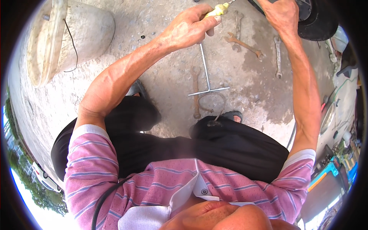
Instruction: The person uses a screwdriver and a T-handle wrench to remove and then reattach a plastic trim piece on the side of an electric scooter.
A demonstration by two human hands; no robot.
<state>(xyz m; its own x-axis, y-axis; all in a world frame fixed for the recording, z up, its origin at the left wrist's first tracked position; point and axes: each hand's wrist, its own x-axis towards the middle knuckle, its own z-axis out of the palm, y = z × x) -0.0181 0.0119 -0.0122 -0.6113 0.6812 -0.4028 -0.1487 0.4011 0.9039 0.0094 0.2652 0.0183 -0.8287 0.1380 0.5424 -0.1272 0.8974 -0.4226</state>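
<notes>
My left hand (186, 30) is closed around the yellow handle of a screwdriver (219, 10), whose metal shaft points up and right out of view. My right hand (283, 17) is at the upper edge beside a black wheel (319, 27); its fingertips are cut off, so I cannot tell what they touch. Under my left hand, a T-handle wrench (209, 90) lies on the concrete. Between my hands lie a grey wrench (238, 25) and a rusty orange wrench (247, 47). Another grey wrench (278, 57) is below my right hand.
A large pale bucket (90, 32) lies on its side at the upper left. A long rusty wrench (196, 94) and a looped cable (224, 101) are near my feet. A small black round part (143, 36) sits near the bucket. Assorted tools and clutter line the right side.
</notes>
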